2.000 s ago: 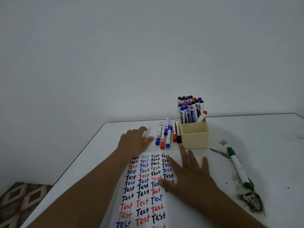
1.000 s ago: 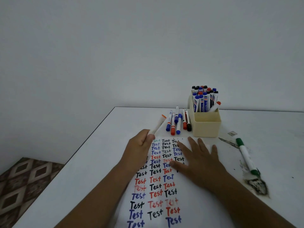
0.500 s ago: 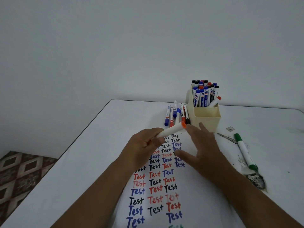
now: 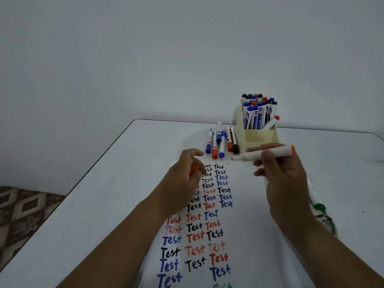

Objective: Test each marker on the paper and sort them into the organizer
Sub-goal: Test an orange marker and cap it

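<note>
My right hand (image 4: 284,179) holds an uncapped white marker (image 4: 268,154) with an orange end, level above the top of the paper (image 4: 245,225), its tip pointing left. My left hand (image 4: 182,179) is curled round the orange cap (image 4: 195,168) over the paper's left edge. The paper is covered with rows of "Test" in black, red and blue. Several capped markers (image 4: 221,142) lie side by side beyond the paper. The cream organizer (image 4: 259,138) stands behind them, its back compartment full of upright markers; one red-capped marker leans in the front compartment.
A green marker (image 4: 315,200) lies on the white table (image 4: 104,204) to the right, mostly hidden behind my right wrist, beside a dark stain (image 4: 329,223). The table's left edge drops to a patterned floor (image 4: 22,213). A plain wall stands behind.
My left hand picked up the orange marker from the row and brought it over the paper. My right hand left the paper, took the marker body and pulled it right; the cap stayed in my left.
</note>
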### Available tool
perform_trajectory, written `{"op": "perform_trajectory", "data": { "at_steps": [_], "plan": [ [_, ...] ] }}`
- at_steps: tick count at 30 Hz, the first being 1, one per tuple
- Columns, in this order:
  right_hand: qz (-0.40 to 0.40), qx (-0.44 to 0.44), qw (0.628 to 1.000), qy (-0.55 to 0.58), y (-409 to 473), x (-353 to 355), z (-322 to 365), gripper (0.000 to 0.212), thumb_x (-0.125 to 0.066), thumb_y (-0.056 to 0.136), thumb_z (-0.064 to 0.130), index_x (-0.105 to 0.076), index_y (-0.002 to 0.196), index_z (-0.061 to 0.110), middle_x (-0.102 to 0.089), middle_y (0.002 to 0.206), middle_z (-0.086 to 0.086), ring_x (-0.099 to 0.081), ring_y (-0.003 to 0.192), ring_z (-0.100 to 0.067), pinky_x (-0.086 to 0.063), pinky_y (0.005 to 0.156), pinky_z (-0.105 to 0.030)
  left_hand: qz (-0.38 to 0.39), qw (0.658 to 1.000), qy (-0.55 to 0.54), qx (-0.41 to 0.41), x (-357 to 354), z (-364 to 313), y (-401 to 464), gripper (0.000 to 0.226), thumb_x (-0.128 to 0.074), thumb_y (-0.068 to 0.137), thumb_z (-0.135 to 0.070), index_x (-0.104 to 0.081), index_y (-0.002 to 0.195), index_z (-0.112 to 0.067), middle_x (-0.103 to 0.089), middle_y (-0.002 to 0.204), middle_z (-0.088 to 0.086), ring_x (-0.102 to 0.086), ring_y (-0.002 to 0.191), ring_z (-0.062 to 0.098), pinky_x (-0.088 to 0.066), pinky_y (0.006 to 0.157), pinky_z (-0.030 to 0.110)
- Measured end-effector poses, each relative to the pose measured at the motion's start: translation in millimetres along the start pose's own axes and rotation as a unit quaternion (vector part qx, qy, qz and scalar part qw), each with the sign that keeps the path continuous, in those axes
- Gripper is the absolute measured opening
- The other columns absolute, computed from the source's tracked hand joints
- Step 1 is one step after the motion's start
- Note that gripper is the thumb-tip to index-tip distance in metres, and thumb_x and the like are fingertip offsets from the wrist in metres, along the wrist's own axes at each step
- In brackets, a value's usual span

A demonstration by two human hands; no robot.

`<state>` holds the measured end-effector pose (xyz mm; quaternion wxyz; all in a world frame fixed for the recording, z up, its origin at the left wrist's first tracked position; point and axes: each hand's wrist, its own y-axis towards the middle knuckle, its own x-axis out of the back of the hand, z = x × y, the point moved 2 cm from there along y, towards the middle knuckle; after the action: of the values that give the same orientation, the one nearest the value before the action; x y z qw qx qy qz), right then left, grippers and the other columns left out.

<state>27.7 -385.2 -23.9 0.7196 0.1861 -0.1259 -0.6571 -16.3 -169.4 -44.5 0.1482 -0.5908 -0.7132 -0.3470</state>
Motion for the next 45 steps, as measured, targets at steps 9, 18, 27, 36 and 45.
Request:
{"op": "perform_trajectory", "data": {
  "at_steps": [9, 18, 27, 36, 45],
  "plan": [
    [0.095, 0.309, 0.819, -0.474, 6.3, 0.9, -19.0, 0.039, -0.052, 0.100, 0.038, -0.071, 0.120, 0.011, -0.069, 0.122, -0.009, -0.070, 0.092, -0.025, -0.061, 0.075, -0.038, -0.070, 0.989, 0.059, -0.117, 2.0, -8.0, -4.0, 0.028, -0.071, 0.091, -0.018, -0.071, 0.119, -0.023, -0.061, 0.125, -0.019, -0.061, 0.112, 0.000, -0.047, 0.094, 0.009],
    [0.136, 0.335, 0.801, -0.477, 1.8, -7.2, -24.7, 0.047, -0.041, 0.097, 0.039, -0.071, 0.117, 0.008, -0.071, 0.090, -0.014, -0.066, 0.060, -0.027, -0.056, 0.044, -0.038, -0.114, 0.980, 0.053, -0.152, -7.0, -16.8, -10.1, 0.034, -0.070, 0.085, -0.043, -0.072, 0.110, -0.020, -0.072, 0.103, -0.007, -0.060, 0.097, 0.005, -0.052, 0.085, 0.016],
    [0.164, 0.320, 0.776, -0.518, -0.5, -12.7, -27.1, 0.040, -0.068, 0.080, 0.030, -0.073, 0.114, 0.009, -0.069, 0.083, -0.011, -0.060, 0.052, -0.022, -0.049, 0.039, -0.030, -0.134, 0.973, 0.081, -0.168, -8.2, -14.9, -10.0, 0.033, -0.069, 0.085, -0.043, -0.075, 0.102, -0.015, -0.072, 0.089, -0.003, -0.061, 0.080, 0.011, -0.053, 0.074, 0.020],
    [0.176, 0.317, 0.761, -0.538, -5.4, -16.5, -29.5, 0.047, -0.091, 0.068, 0.022, -0.074, 0.111, 0.012, -0.069, 0.078, -0.006, -0.056, 0.048, -0.016, -0.044, 0.039, -0.025, -0.088, 0.985, 0.061, -0.136, -10.4, -15.5, -10.6, 0.036, -0.066, 0.085, -0.049, -0.076, 0.105, -0.020, -0.069, 0.083, -0.008, -0.060, 0.071, 0.010, -0.051, 0.065, 0.020],
    [0.147, 0.318, 0.784, -0.511, -7.3, -21.7, -34.5, 0.044, -0.093, 0.066, 0.016, -0.075, 0.106, 0.010, -0.070, 0.075, -0.009, -0.060, 0.048, -0.019, -0.049, 0.039, -0.028, -0.125, 0.977, 0.087, -0.148, -13.4, -16.2, -9.6, 0.030, -0.065, 0.090, -0.041, -0.074, 0.112, -0.022, -0.074, 0.095, -0.006, -0.062, 0.082, 0.003, -0.056, 0.078, 0.022]
  ]
}}
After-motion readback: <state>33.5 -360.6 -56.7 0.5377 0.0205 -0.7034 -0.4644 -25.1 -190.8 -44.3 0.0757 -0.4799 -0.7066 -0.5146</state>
